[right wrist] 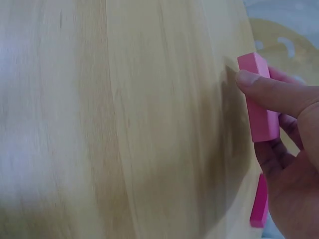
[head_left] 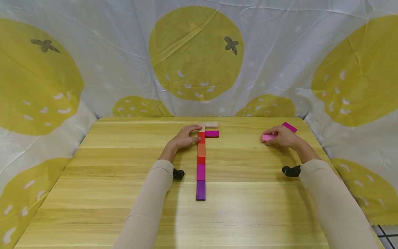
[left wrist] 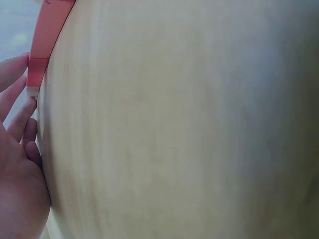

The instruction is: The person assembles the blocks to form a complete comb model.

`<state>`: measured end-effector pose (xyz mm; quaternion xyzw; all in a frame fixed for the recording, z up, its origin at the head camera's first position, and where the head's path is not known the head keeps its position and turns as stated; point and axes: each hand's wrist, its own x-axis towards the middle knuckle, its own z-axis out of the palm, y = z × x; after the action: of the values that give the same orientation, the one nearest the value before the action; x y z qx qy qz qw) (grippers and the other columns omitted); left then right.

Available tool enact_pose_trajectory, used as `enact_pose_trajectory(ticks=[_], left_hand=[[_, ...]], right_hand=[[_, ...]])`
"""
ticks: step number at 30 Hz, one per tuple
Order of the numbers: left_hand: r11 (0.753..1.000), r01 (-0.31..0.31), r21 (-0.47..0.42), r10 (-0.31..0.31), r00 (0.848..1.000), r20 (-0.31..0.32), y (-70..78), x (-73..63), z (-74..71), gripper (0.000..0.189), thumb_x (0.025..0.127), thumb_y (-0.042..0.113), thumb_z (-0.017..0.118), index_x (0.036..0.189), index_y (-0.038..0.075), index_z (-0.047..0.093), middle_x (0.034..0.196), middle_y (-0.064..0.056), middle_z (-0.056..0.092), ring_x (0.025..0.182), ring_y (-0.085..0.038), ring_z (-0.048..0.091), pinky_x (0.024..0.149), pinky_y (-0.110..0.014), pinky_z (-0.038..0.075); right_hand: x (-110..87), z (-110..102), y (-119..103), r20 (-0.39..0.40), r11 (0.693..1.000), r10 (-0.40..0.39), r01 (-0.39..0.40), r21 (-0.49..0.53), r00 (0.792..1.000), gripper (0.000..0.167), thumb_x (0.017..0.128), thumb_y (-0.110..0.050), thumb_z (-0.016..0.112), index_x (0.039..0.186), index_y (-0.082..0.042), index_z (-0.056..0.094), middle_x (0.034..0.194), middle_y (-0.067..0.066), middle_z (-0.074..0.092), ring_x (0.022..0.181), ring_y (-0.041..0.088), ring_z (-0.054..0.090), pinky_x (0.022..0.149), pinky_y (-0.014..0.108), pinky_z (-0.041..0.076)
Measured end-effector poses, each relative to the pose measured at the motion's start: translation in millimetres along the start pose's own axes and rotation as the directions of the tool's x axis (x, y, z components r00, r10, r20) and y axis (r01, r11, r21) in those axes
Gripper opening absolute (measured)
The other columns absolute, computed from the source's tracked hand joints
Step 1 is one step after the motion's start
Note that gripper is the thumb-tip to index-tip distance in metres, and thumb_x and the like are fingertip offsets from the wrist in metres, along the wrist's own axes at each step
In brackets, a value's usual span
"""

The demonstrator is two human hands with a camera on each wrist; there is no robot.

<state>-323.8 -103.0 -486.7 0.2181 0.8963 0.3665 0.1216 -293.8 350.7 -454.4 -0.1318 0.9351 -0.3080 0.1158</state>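
Note:
A straight row of coloured blocks runs down the middle of the table in the head view, from a beige block (head_left: 201,124) at the far end, through red (head_left: 202,137) and orange (head_left: 201,150) ones, to a purple block (head_left: 200,190) nearest me. My left hand (head_left: 184,138) touches the far end of this row, its fingers at the beige block and its thumb by the red one. Off to the right, my right hand (head_left: 285,137) pinches a pink block (right wrist: 261,119) between thumb and fingers. Just beyond that hand lies a magenta block (head_left: 290,127).
Right of the row's far end, a second beige block (head_left: 211,125) and another magenta block (head_left: 212,134) stick out sideways. Behind the wooden table (head_left: 124,193) hangs a white curtain (head_left: 273,41) with yellow fruit prints. Black devices (head_left: 291,171) sit at both wrists.

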Motion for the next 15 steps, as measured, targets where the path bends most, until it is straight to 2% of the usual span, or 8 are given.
enact_pose_trajectory(ticks=[4, 8, 15], left_hand=[[1.0, 0.006, -0.008, -0.006, 1.0, 0.005, 0.3, -0.8, -0.8, 0.06, 0.1, 0.023, 0.065, 0.156, 0.012, 0.048, 0.164, -0.012, 0.035, 0.151, -0.035, 0.022, 0.121, -0.052, 0.018], [1.0, 0.006, -0.011, -0.006, 1.0, 0.005, 0.4, -1.1, -1.2, 0.06, 0.1, 0.023, 0.066, 0.156, 0.013, 0.048, 0.164, -0.012, 0.035, 0.151, -0.035, 0.022, 0.121, -0.052, 0.018], [1.0, -0.001, 0.005, 0.001, 1.0, 0.003, -1.0, 0.9, -0.2, 0.06, 0.1, 0.024, 0.065, 0.156, 0.013, 0.048, 0.164, -0.012, 0.035, 0.151, -0.035, 0.022, 0.121, -0.051, 0.018]], right_hand=[[5.1, 3, -9, 0.003, 1.0, -0.009, 0.009, 0.013, 1.0, 0.044, 0.09, -0.015, 0.083, 0.128, 0.003, 0.071, 0.129, 0.027, 0.063, 0.106, 0.036, 0.055, 0.087, 0.043, 0.045], [10.7, 9, -19, 0.008, 0.999, -0.051, 0.051, 0.018, 0.999, 0.042, 0.09, -0.016, 0.084, 0.127, 0.001, 0.072, 0.127, 0.024, 0.064, 0.105, 0.035, 0.055, 0.086, 0.043, 0.045], [20.1, 23, -33, -0.007, 0.996, -0.089, 0.089, 0.01, 0.996, 0.039, 0.088, -0.016, 0.086, 0.121, 0.0, 0.074, 0.114, 0.017, 0.068, 0.095, 0.03, 0.054, 0.081, 0.04, 0.045]])
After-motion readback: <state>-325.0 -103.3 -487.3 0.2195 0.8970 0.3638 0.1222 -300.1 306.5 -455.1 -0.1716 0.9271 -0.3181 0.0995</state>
